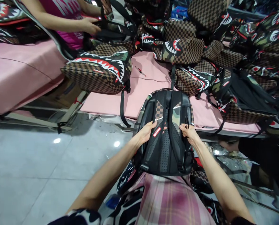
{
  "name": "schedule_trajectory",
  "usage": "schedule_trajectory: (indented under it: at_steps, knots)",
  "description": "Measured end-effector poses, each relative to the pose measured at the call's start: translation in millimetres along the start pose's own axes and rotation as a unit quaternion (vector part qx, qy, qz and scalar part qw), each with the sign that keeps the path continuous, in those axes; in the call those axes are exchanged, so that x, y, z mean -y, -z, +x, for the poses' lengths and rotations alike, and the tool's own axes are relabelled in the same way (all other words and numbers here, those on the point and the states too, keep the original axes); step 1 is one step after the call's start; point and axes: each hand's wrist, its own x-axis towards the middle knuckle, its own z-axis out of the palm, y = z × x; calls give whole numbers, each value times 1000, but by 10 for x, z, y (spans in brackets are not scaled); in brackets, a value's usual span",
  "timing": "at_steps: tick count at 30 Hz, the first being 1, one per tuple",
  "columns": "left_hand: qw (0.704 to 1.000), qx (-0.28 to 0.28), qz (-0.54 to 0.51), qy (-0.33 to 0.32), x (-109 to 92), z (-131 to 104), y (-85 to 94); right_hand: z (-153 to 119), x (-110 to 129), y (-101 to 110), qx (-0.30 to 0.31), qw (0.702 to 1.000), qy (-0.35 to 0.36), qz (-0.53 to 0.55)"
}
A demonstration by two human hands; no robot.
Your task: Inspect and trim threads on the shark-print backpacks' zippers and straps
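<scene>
A black backpack (pixel 165 150) leans upright between my lap and the table edge, its padded back and shoulder straps facing me. My left hand (pixel 149 132) grips the left shoulder strap (pixel 158 115), which carries a checkered patch and a small red label. On the other side, my right hand (pixel 188 132) pinches the right shoulder strap (pixel 176 115), which has a camouflage patch. A thin dark object sticks up from the right-hand fingers; its kind is hard to make out. The backpack's front is hidden from me.
A pink-covered table (pixel 144 90) stretches ahead. On it lie a checkered shark-mouth backpack (pixel 99 73), a red pen (pixel 140 71) and several more backpacks (pixel 195 78) to the right. A co-worker in a pink shirt (pixel 69 22) handles a bag at the far left.
</scene>
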Motion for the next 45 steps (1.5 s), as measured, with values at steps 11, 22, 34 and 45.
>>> schedule_trajectory:
  at_steps: [11, 22, 34, 45]
  knots:
    - [620, 10, 689, -376, 348, -220, -531, -464, -193, 6, -29, 997, -64, 4]
    - [510, 91, 800, -302, 446, -110, -676, -455, -229, -10, -34, 998, -55, 22]
    - [776, 47, 597, -199, 396, 46, -534, -690, -218, 402, -103, 949, 46, -295]
    - [299, 236, 862, -336, 426, 35, -707, -889, -385, 518, -149, 927, 61, -337]
